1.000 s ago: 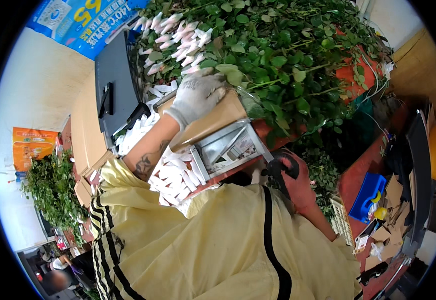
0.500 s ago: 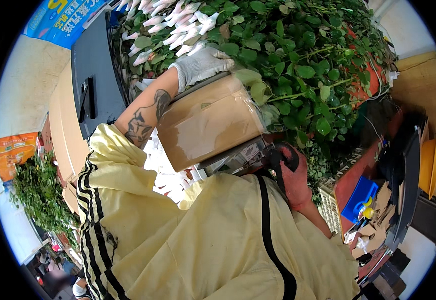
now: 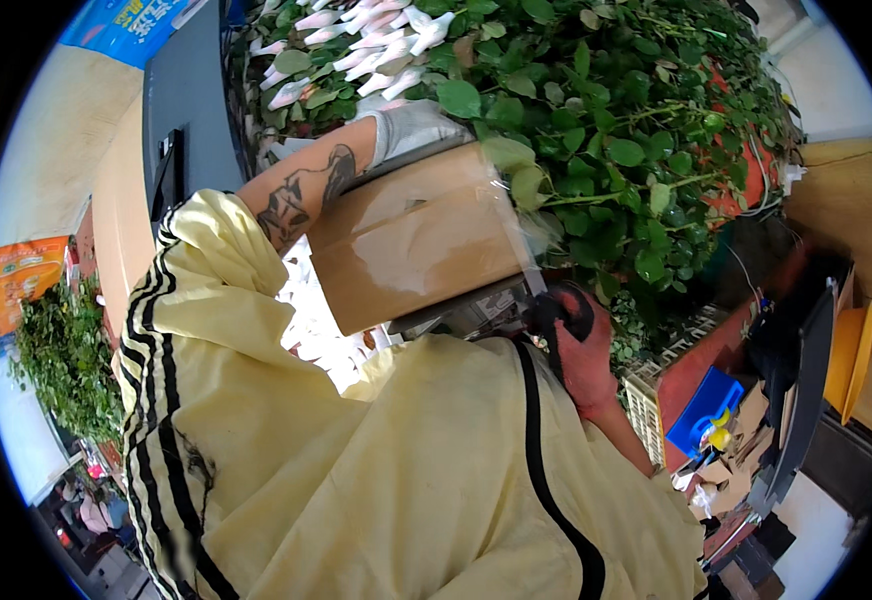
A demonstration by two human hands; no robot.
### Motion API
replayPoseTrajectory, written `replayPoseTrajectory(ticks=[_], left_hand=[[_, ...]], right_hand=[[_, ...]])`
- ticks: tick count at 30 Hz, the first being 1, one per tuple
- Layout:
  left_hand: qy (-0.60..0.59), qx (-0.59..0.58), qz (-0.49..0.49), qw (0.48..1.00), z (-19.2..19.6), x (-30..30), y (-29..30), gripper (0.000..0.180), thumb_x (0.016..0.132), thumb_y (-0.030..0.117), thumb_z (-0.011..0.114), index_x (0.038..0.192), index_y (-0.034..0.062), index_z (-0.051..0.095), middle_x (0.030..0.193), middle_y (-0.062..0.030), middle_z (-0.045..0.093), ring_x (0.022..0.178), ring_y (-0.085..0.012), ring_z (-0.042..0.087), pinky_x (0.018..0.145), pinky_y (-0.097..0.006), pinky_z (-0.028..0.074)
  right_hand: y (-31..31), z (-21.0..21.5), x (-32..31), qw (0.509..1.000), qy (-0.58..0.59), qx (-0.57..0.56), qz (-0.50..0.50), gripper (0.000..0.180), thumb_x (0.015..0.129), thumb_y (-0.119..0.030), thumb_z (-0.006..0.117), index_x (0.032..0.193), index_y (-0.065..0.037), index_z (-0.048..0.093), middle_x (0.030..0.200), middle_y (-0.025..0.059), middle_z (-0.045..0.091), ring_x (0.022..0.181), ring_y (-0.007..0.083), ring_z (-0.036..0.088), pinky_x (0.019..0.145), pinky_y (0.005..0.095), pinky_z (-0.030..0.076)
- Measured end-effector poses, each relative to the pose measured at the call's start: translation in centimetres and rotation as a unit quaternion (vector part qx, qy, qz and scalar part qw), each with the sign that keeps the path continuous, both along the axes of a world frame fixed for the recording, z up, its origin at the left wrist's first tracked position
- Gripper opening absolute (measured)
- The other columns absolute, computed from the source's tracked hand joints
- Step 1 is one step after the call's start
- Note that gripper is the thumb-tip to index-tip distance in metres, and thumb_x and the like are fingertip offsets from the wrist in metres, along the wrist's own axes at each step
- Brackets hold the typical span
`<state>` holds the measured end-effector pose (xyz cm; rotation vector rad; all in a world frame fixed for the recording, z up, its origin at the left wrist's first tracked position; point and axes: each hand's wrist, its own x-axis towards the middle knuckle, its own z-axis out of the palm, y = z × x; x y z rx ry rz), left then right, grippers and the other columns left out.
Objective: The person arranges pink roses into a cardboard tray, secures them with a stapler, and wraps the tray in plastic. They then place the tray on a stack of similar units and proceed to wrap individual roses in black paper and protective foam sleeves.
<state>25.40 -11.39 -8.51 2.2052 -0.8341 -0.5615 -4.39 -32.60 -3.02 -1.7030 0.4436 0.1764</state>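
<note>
Versus a second ago, brown cardboard panel [image 3: 411, 235] hides more of the metal frame [image 3: 476, 315], between the hands; its face is shiny, clear-filmed. Left hand [image 3: 418, 131] at far edge, grip can't tell; right hand [image 3: 586, 348] curled, hold unclear

1. A blue printed sheet [image 3: 121, 30] shows at upper left, beside a dark grey panel [image 3: 186, 90].
2. An orange printed bag [image 3: 24, 272] sits at the left edge.
3. A blue plastic object [image 3: 702, 412] lies at right, near cardboard scraps [image 3: 751, 425].
4. A yellow curved object [image 3: 856, 362] stands far right.
</note>
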Motion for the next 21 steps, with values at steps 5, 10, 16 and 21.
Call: replayPoseTrajectory(ticks=[5, 10, 16, 21], left_hand=[[-0.05, 0.104, 0.036, 0.993, 6.0, -2.5, -1.2, 0.043, 0.085, 0.041, 0.059, 0.113, 0.0082, 0.065, 0.102, -0.0169, 0.068, 0.09, -0.0329, 0.064, 0.084, -0.039, 0.049], [-0.14, -0.209, 0.385, 0.888, 10.4, -15.8, 6.4, 0.046, 0.092, 0.01, 0.053, 0.135, -0.0053, 0.041, 0.131, -0.0169, 0.05, 0.12, -0.0234, 0.049, 0.101, -0.033, 0.039], [-0.043, -0.031, 0.409, 0.911, 3.6, -24.9, 10.1, 0.051, 0.098, 0.013, 0.043, 0.144, -0.0017, 0.025, 0.143, -0.0189, 0.039, 0.136, -0.0244, 0.034, 0.113, -0.036, 0.026], [0.428, -0.539, 0.45, 0.569, 3.4, -24.6, 8.3, 0.059, 0.087, -0.008, 0.047, 0.142, 0.0035, 0.03, 0.137, -0.0137, 0.044, 0.132, -0.0232, 0.04, 0.11, -0.035, 0.034]], right_hand=[[0.2, 0.0, -0.1, 0.996, -0.032, -0.085, 0.024, 0.027, 0.079, -0.005, 0.062, 0.106, 0.0, 0.061, 0.108, 0.0174, 0.061, 0.103, 0.0344, 0.057, 0.092, 0.0373, 0.044], [0.3, 0.5, 0.1, 0.99, -0.072, -0.104, 0.056, 0.028, 0.078, 0.002, 0.059, 0.106, 0.002, 0.06, 0.103, 0.0143, 0.063, 0.095, 0.0256, 0.06, 0.089, 0.0339, 0.046], [0.0, 0.2, 0.5, 0.981, -0.14, -0.104, 0.089, 0.028, 0.078, 0.005, 0.056, 0.105, 0.003, 0.06, 0.097, 0.0116, 0.062, 0.088, 0.0193, 0.06, 0.083, 0.0299, 0.047], [-1.5, -0.6, 1.2, 0.983, -0.138, -0.091, 0.074, 0.028, 0.081, 0.006, 0.052, 0.109, 0.003, 0.059, 0.097, 0.0099, 0.064, 0.088, 0.0167, 0.061, 0.082, 0.0287, 0.048]])
